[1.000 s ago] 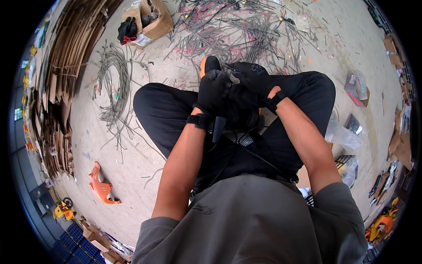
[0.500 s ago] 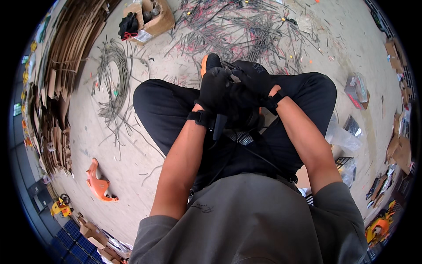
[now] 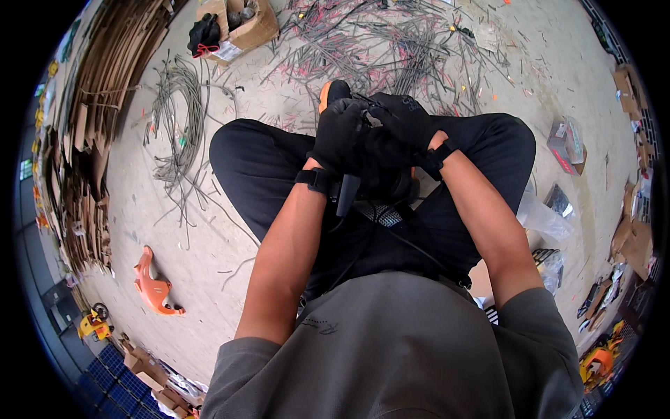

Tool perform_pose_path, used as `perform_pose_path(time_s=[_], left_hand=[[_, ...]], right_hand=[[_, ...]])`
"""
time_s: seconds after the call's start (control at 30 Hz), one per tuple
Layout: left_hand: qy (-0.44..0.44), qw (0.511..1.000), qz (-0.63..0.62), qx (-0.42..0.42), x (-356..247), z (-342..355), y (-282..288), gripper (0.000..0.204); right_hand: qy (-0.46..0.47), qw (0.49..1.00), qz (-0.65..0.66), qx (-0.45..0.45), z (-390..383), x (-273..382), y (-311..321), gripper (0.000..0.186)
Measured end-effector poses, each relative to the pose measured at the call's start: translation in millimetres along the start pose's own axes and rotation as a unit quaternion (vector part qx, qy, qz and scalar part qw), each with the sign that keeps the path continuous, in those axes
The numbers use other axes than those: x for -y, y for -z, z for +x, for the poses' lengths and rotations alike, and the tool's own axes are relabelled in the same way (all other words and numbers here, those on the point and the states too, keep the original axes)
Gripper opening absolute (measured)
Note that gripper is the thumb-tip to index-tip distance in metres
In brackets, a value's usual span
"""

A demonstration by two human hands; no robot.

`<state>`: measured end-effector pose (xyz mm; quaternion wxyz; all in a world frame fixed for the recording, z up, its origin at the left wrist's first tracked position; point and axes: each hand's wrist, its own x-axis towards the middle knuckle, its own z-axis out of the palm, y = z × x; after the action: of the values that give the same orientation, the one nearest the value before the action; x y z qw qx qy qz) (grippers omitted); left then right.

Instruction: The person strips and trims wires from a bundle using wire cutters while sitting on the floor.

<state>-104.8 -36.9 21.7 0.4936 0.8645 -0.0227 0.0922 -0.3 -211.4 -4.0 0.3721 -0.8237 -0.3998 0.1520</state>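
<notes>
I sit cross-legged on a concrete floor, both hands in black gloves and pressed together over my lap. My left hand (image 3: 338,136) is closed, and a black tool handle (image 3: 347,195) hangs down below its wrist. My right hand (image 3: 403,124) is curled against the left, fingertips pinching a small grey piece (image 3: 370,116) between the two hands; what it is stays hidden by the gloves. An orange and black tip (image 3: 329,91) pokes out just beyond the left hand.
Several cut grey and red wire scraps (image 3: 398,49) litter the floor ahead. A wire coil (image 3: 178,119) lies at the left near stacked cardboard (image 3: 91,140). A cardboard box (image 3: 244,28) stands far left, an orange tool (image 3: 155,283) lies by my left knee, and small boxes and bags (image 3: 565,146) sit at the right.
Both hands stay locked together over the lap with only slight finger shifts. The view has tipped a little, so the floor items sit marginally higher in the picture.
</notes>
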Motion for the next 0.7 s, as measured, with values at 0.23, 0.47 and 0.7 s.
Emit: perform_pose_path(time_s=[0.23,0.47,0.7], left_hand=[[-0.074,0.995,0.044,-0.041,10.3,1.9,-5.1,0.027],[-0.083,0.995,0.032,-0.044,9.3,1.7,-5.5,0.028],[0.029,0.988,-0.143,-0.046,9.7,1.4,-14.0,0.019]], right_hand=[[-0.008,1.000,0.000,0.019,-0.2,9.1,4.4,0.036],[0.013,1.000,-0.008,-0.001,-1.9,-0.2,-1.3,0.039],[-0.032,0.998,0.023,0.055,1.9,7.9,5.9,0.040]])
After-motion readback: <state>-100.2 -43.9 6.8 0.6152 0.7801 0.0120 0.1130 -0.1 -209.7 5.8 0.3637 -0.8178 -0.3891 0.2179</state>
